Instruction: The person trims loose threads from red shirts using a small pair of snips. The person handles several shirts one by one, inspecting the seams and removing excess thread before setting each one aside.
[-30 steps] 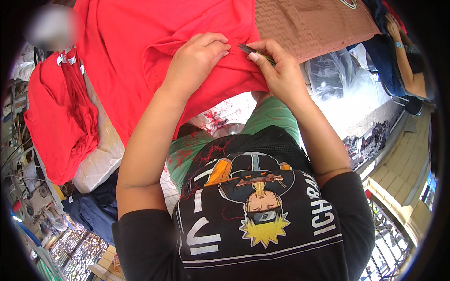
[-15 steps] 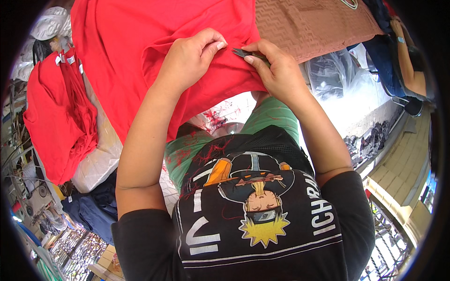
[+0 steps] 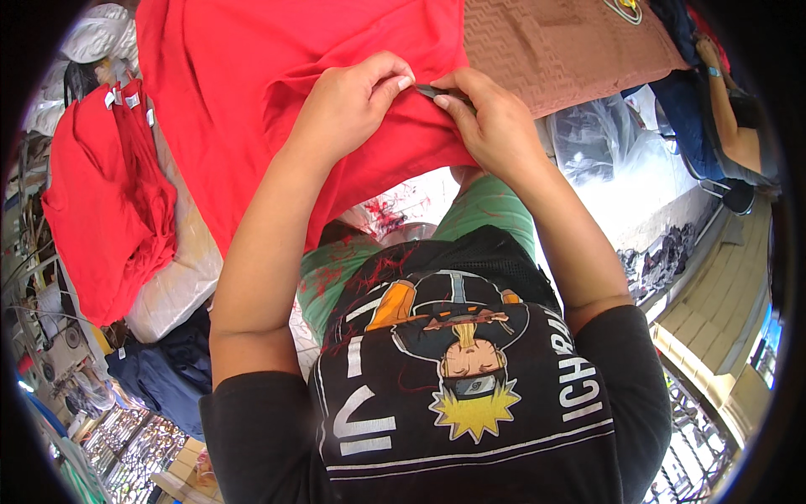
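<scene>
I see the left hand (image 3: 357, 101) bent over the red cloth (image 3: 218, 109), its thumb and forefinger closed together near the middle of the view; whether a fold or a thread sits in that pinch I cannot make out. The right hand (image 3: 495, 118) faces it from just beside, closed around a small dark pointed cutting tool (image 3: 431, 90), thumb on one side and curled fingers on the other, with the tip aimed at the left fingertips; I can't tell if the two touch. The red cloth spreads across the top of my view in loose folds, hanging down toward the person's lap, and its right side meets the brown patterned cover (image 3: 571, 50) on the counter. Below it I get green legwear (image 3: 499, 210) with red thread scraps (image 3: 340, 252) scattered over it, and a black shirt (image 3: 529, 336) with a cartoon print. Off to the left, a heap of red garments (image 3: 105, 210) rests on a pale plastic-covered bundle (image 3: 180, 281), with dark blue cloth (image 3: 168, 370) below. On the right I pick out clear plastic (image 3: 596, 139) beneath the counter's edge and, farther off, another person's arm (image 3: 726, 109).
</scene>
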`<action>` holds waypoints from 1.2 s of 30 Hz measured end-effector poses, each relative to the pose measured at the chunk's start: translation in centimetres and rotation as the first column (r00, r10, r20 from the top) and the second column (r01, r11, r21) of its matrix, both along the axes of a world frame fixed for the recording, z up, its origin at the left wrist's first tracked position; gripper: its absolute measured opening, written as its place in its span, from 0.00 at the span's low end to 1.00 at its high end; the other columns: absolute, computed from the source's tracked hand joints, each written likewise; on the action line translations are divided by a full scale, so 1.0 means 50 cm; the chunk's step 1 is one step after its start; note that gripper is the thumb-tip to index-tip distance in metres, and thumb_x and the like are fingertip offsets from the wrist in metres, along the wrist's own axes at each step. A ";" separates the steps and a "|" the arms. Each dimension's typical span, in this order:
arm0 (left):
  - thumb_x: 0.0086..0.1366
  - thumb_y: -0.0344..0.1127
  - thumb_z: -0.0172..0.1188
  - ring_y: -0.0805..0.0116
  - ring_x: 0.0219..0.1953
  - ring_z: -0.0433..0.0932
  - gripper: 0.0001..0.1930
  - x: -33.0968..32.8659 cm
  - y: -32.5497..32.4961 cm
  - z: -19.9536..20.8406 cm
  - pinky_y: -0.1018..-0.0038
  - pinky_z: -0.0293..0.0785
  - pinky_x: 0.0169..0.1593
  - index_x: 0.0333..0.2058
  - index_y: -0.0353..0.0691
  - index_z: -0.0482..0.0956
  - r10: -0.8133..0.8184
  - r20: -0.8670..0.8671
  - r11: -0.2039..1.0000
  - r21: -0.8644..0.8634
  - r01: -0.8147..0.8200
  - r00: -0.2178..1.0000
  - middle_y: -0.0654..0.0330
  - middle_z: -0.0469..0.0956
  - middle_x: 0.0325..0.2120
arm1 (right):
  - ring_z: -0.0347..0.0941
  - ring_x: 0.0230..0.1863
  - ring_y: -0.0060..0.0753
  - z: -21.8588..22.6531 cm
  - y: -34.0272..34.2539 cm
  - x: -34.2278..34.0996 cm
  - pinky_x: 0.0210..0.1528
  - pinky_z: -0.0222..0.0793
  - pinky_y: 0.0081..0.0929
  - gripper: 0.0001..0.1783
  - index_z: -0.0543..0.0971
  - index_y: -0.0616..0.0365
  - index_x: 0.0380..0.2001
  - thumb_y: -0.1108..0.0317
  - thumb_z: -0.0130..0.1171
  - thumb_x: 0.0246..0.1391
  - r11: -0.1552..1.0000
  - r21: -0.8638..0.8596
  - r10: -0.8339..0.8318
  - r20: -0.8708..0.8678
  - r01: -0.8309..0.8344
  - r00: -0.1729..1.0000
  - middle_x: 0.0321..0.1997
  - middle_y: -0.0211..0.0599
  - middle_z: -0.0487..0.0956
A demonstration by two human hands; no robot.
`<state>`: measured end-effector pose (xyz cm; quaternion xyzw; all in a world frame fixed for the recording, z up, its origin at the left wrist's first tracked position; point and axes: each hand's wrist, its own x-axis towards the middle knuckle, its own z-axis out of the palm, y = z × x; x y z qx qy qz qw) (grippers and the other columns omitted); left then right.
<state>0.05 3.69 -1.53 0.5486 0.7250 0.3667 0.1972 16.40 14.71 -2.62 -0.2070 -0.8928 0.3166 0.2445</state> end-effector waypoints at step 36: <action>0.57 0.47 0.64 0.54 0.56 0.66 0.23 0.060 -0.350 -0.050 0.59 0.59 0.59 0.49 0.44 0.75 0.389 -0.362 0.916 0.249 -0.314 0.847 0.57 0.72 0.51 | 0.51 0.14 0.07 0.304 -0.031 0.160 0.17 0.41 0.12 0.24 0.76 0.61 0.51 0.57 0.60 0.57 0.965 -0.132 0.129 -0.514 -0.227 0.848 0.18 0.18 0.66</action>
